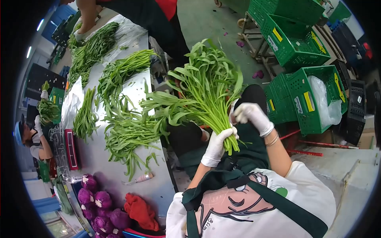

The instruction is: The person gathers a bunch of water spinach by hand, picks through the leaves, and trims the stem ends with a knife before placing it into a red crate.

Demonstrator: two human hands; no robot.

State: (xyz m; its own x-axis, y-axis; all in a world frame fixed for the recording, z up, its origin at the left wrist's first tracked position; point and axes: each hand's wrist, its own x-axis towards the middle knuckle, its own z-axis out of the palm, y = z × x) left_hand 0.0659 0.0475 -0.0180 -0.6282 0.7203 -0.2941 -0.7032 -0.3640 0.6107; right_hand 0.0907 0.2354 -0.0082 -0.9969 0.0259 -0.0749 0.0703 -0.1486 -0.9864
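My gloved left hand (219,146) is wrapped round the lower stems of a large bunch of water spinach (208,85). The leaves fan out up and away from me above my lap, and the cut stem ends stick out below the fist. Just right of the stems is my gloved right hand (254,117), its fingers curled together; whether anything is in them is hidden. To the left, loose water spinach (129,133) lies on the metal table (149,188). A small knife (139,178) rests near these greens.
More bundles of greens (125,67) lie farther up the table. Purple cabbages (102,199), a red cloth (141,211) and a red-framed scale display (71,148) are at left. Green crates (313,101) stand at right. One co-worker (37,139) holds greens; another leans over the far end.
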